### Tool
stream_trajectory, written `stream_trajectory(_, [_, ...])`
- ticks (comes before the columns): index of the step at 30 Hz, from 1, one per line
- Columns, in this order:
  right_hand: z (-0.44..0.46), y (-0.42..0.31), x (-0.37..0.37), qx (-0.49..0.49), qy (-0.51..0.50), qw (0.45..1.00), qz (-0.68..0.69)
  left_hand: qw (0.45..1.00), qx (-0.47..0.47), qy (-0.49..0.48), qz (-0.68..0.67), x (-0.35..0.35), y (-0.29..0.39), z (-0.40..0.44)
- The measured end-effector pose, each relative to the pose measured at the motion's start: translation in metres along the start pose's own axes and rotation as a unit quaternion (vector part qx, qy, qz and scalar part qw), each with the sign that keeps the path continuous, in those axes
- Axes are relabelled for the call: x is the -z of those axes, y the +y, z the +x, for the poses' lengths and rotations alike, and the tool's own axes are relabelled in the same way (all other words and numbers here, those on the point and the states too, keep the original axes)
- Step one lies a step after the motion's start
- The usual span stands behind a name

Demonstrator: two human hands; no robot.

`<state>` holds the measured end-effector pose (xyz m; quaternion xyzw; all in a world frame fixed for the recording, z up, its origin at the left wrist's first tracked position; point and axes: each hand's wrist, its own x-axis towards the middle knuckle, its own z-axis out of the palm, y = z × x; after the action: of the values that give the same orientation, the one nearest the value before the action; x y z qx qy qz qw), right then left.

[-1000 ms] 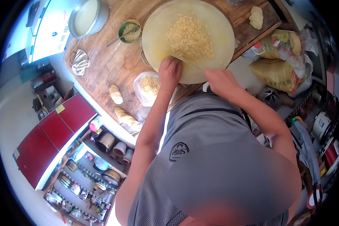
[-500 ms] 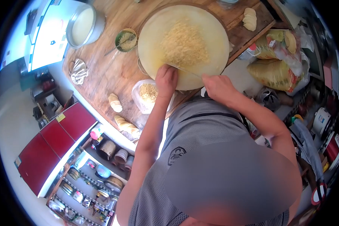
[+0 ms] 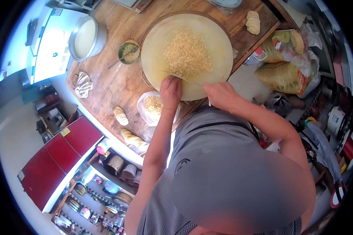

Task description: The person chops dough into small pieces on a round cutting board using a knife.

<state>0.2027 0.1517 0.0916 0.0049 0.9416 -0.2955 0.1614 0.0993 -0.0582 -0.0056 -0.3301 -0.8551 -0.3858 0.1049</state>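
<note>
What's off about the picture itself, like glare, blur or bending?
Head view: glare nearly washes out the white panel at upper left; head view: a smooth grey blur oval hides the lower centre; head view: wide-angle bending bows the red panels, corners black.

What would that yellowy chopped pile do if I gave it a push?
The chopped pile would probably spread instead of moving as one lump, because it's many tiny pieces. Loose edge bits might slide easily, since the round board looks flat.
</note>
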Motion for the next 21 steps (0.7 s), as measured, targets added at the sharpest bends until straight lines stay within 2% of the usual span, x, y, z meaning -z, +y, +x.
stream_trajectory(5, [-0.013,0.010,0.002,0.007,0.019,1.000,0.010,1.000,0.012,-0.007,-0.001,0.005,0.005,0.000])
stream_trajectory(7, [-0.022,0.015,0.006,-0.036,-0.024,0.999,-0.011,1.000,0.023,-0.009,-0.001,0.010,0.013,0.000])
stream_trajectory(13, [-0.023,0.020,0.004,-0.022,-0.003,1.000,-0.016,1.000,0.000,0.025,0.018,0.000,0.015,0.000])
stream_trajectory(21, [-0.033,0.018,0.015,-0.014,-0.002,1.000,-0.022,1.000,0.000,0.001,-0.003,0.002,0.006,-0.002])
